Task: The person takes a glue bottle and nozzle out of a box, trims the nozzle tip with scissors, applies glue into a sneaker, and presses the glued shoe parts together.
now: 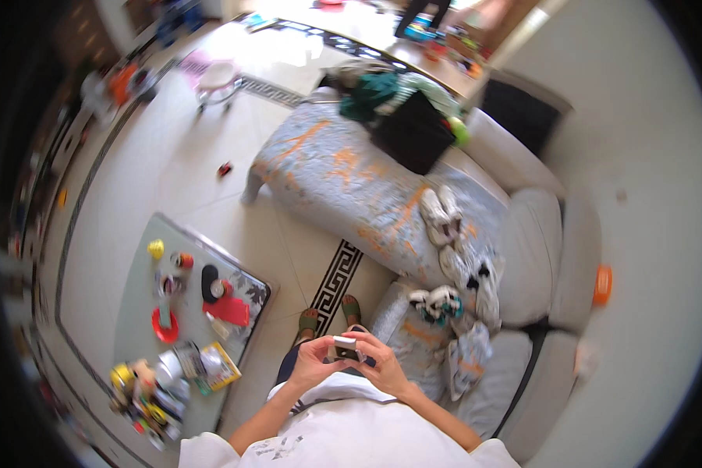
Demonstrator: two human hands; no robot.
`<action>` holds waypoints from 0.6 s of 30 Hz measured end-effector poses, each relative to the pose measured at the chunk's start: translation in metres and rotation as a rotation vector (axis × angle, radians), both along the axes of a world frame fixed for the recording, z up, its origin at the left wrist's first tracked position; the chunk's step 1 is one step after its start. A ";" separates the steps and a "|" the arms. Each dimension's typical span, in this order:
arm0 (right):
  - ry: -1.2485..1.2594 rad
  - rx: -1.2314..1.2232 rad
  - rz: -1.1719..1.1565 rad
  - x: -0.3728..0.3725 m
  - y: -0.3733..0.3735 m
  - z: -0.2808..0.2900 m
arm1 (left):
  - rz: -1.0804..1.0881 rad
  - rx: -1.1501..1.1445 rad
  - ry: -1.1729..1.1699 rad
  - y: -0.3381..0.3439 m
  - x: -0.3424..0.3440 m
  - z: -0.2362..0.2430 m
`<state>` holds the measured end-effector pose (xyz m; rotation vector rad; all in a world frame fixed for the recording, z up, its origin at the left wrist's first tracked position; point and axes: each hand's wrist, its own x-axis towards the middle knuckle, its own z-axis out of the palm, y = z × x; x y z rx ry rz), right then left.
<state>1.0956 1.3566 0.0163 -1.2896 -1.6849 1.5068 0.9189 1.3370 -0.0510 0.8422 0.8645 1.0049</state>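
Note:
In front of my waist, both hands are closed around a small rectangular object (345, 342), white along its top with a dark face below. Its exact kind is too small to make out. My left hand (312, 363) grips its left side, and my right hand (384, 370) grips the right side with the fingers curled over the edge. Beneath the hands show my white shirt, dark shorts and green slippers (308, 320) on the tiled floor.
Left of me stands a glass-topped table (144, 304) bearing a red bowl (164, 324), cans and several packages. To the right is a grey sofa (532, 242) with white shoes (440, 214), clothes and a black cushion (413, 132). Farther off is a wheeled stool (218, 78).

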 end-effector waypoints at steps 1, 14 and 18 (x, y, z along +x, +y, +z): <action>-0.005 0.057 0.089 0.004 0.013 -0.006 | 0.035 -0.063 0.007 -0.002 0.003 -0.006; -0.126 -0.277 0.601 0.091 0.085 -0.181 | 1.048 -1.277 0.080 -0.268 0.161 -0.236; -0.167 -0.362 0.699 0.098 0.095 -0.210 | 0.930 -1.449 0.166 -0.352 0.292 -0.275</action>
